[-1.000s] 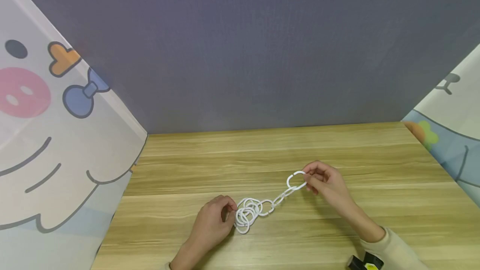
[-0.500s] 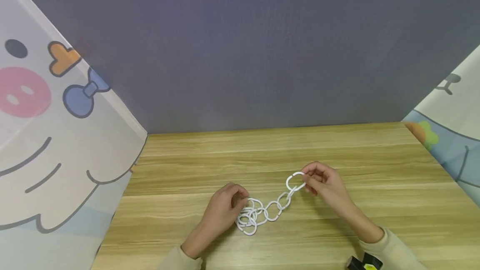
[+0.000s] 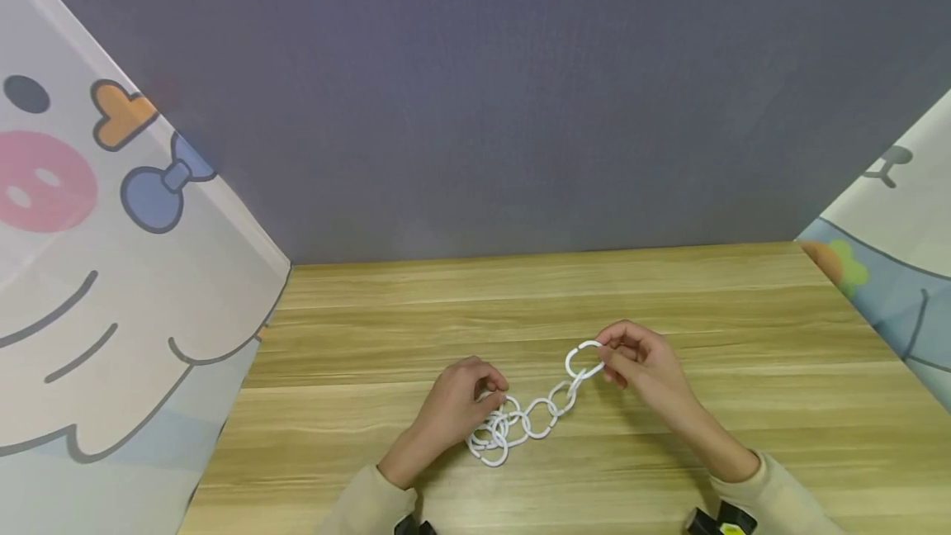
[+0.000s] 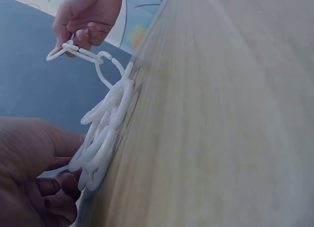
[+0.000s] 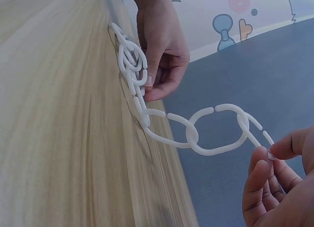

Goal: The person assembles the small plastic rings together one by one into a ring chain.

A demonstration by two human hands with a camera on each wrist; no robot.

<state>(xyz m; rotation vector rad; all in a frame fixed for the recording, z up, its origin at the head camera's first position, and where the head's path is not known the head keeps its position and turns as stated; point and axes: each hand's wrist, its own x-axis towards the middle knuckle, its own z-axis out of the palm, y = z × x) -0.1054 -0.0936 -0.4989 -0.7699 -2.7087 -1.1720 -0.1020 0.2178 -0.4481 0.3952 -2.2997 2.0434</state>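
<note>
A chain of white plastic links stretches between the two hands, its left part heaped on the wooden table. My right hand pinches the end link between thumb and fingers, raised above the tabletop. In the right wrist view, a link with a small gap in its side hangs beside that hand. My left hand is at the heap's far left side, thumb and forefinger pinching a link there. The left wrist view shows the heaped links against the fingers; the hand partly covers the heap in the head view.
The wood-grain table ends at a grey panel behind. Cartoon-printed panels flank both sides. A black device with a yellow mark sits at the right sleeve, and another dark piece at the left sleeve.
My left hand has moved right and away from me along the heap. The heaped links have spread out and the chain now sags more toward the right hand, which has hardly moved.
</note>
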